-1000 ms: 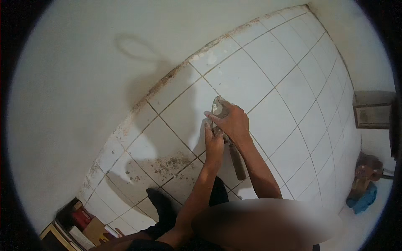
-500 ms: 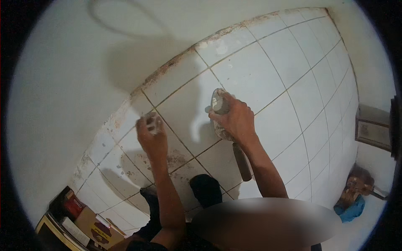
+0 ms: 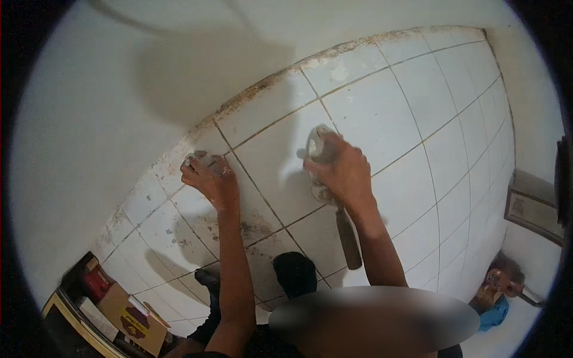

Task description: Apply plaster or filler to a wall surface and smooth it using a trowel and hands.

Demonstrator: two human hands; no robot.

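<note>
- Head view: right hand was clenched round a trowel, fingers wrapped over the blade end, knuckles up, forearm running down toward the body.
- Trowel lay flat on the tiled floor; long axis ran blade up-left, wooden handle down-right, beside the wrist.
- Left hand, left of the trowel, fingers curled, pressed something pale on the tile; couldn't tell what.

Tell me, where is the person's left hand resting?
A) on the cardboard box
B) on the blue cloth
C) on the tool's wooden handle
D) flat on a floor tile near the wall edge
D: the left hand presses on the white tiled floor by the wall, apart from the right hand and its tool.
</note>
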